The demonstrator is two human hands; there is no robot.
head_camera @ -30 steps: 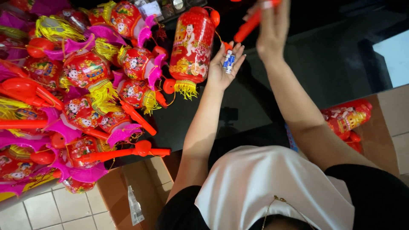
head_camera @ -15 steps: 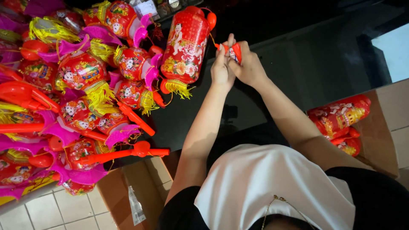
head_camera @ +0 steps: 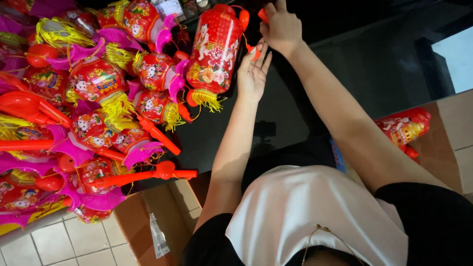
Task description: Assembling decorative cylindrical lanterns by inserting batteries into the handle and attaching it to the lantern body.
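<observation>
A tall red cylindrical lantern (head_camera: 216, 49) with a yellow tassel fringe lies on the dark tabletop (head_camera: 345, 74). My left hand (head_camera: 253, 71) is just right of it, fingers stretched out and apart, with a small red piece at the fingertips. Above it, my right hand (head_camera: 282, 27) is closed around a red plastic handle stick (head_camera: 263, 15), of which only the end shows near the lantern's top. A thin cord seems to run between lantern and stick.
A heap of red lanterns (head_camera: 98, 83) with pink wings, yellow tassels and red stick handles (head_camera: 148, 175) fills the left. A brown cardboard box (head_camera: 152, 216) stands below on the tiled floor (head_camera: 64, 241). Another red lantern (head_camera: 404, 125) lies at the right.
My right hand came down from a raised position, met my left hand beside the lantern, then moved slightly up with the stick. My left hand opened and its fingers straightened.
</observation>
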